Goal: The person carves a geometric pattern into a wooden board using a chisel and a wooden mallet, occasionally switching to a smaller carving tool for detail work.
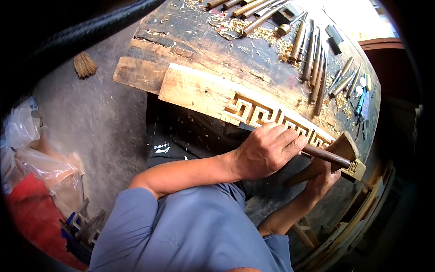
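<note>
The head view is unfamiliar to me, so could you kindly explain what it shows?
There is no machine here: a person's two bare hands are seen by a wide fisheye camera worn on the head, looking down, so straight edges bend. The left hand holds a dark-handled tool over a board with a carved angular pattern. The right hand holds what looks like a wooden mallet. The board lies along the near edge of a worn workbench, with wood shavings and wooden-handled tools farther back.
</note>
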Demonstrator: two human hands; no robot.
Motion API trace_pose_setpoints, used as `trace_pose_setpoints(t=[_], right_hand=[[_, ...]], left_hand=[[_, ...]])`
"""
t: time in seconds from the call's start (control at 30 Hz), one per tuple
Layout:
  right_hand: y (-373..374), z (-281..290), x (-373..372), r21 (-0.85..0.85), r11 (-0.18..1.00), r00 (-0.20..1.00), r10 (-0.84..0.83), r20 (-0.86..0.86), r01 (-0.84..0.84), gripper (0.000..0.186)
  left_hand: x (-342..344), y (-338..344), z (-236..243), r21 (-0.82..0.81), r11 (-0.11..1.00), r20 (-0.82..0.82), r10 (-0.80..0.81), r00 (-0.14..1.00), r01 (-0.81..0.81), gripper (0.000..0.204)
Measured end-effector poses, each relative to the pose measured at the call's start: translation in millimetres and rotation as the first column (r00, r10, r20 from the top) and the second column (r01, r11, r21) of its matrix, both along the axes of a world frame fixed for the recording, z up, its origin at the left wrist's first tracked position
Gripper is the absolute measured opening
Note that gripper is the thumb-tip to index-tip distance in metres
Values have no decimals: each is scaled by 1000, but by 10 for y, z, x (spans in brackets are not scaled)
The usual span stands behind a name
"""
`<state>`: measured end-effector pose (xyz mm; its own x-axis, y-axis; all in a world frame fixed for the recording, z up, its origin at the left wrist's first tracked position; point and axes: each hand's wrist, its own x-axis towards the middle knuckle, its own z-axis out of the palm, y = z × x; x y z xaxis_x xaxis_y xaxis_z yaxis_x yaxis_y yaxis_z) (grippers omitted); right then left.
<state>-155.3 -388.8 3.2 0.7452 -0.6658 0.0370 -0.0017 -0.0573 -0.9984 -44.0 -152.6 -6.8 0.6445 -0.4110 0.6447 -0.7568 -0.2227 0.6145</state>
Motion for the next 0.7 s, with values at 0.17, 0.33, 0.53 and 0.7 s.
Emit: trace_pose_setpoints(t=[0.17, 0.33, 0.53, 0.7], right_hand=[[99, 85, 76, 19, 1000, 1000, 17, -1, -17, 33], [174, 151, 129, 5, 1000, 999, -17, -49, 17, 33], [128, 171, 135, -65, 997, 992, -46, -114, 39, 34], [-108, 372, 147, -359, 925, 992, -119, 37, 125, 43]], left_hand=[[42, -37, -32, -31, 1000, -49, 1, 999, -3, 43], [33, -51, -31, -46, 999, -72, 23, 997, -26, 41], [75, -57, 28, -60, 997, -102, 45, 994, -51, 42], [104, -67, 51, -89, 994, -119, 58, 991, -69, 41]])
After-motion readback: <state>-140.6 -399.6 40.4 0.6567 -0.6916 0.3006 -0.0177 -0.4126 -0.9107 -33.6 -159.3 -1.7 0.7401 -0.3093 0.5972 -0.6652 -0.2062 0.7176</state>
